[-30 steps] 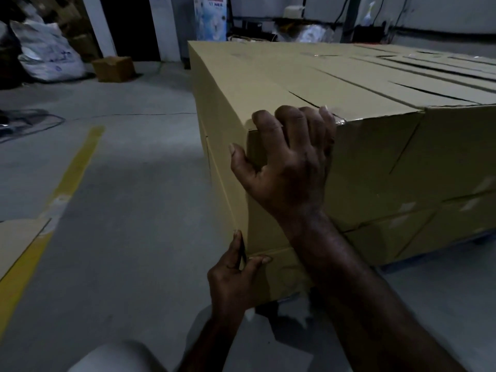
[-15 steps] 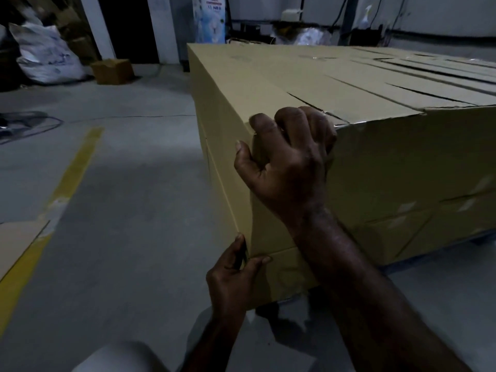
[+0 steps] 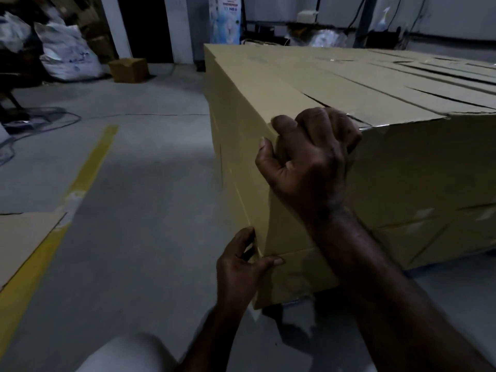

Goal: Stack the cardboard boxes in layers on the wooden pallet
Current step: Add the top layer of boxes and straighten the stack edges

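Two layers of tan cardboard boxes (image 3: 295, 84), right hand (image 3: 314, 162) gripping top corner, left hand (image 3: 239, 267) pinching lower corner edge.

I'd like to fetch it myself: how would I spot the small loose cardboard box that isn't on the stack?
Start at the big stack of cardboard boxes and look past its far left corner to the dark doorway. On the floor in front of it, beside the white sacks, sits a small brown box. It alone stands on bare concrete, apart from the stack.
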`<state>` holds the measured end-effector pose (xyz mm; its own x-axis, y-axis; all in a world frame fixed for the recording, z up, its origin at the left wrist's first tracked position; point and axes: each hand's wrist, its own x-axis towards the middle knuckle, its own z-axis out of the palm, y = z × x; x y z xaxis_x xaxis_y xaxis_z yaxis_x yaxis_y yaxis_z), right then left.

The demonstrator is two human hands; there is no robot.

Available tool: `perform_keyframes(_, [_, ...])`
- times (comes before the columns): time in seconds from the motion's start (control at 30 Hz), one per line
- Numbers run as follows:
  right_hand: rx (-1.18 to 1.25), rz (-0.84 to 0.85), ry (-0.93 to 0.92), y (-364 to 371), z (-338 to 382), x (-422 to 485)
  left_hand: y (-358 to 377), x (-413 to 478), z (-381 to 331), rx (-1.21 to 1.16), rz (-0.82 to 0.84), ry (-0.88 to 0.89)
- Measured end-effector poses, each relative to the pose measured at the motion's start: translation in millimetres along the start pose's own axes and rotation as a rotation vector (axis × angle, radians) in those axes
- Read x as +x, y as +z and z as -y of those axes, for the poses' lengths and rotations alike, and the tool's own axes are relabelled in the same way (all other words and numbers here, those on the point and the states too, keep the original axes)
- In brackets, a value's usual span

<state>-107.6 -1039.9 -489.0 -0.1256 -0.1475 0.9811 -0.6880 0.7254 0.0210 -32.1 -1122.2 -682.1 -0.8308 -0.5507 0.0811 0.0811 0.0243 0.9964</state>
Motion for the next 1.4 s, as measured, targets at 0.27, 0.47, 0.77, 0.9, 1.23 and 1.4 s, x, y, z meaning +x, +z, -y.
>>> perform_keyframes(0.27, [-0.029, -0.065, -0.022, 2.8, 6.1, 10.4, -3.2, 3.1, -5.0, 0.016, 0.048, -0.037])
perform_keyframes(0.47, [-0.013, -0.048, -0.051, 2.3, 6.2, 14.2, -8.5, 6.4, -9.9, 0.066, 0.12, -0.048])
perform_keyframes(0.77, [-0.007, -0.039, -0.033, 2.9, 6.6, 14.1, -8.7, 7.1, -6.5, 0.058, 0.135, -0.034])
perform_keyframes(0.9, [0.037, -0.025, 0.015, -1.6, 7.8, 12.5, -8.0, 2.2, -9.3, 0.113, 0.146, 0.01])
perform_keyframes(1.23, [0.059, -0.116, 0.615, -26.6, -58.3, -85.7, -0.4, -0.5, 2.0, 0.398, 0.172, 0.126])
perform_keyframes(1.4, [0.177, 0.147, 1.201, -36.2, -91.8, -157.7, 4.2, -5.2, 0.2, 0.454, 0.135, 0.163])
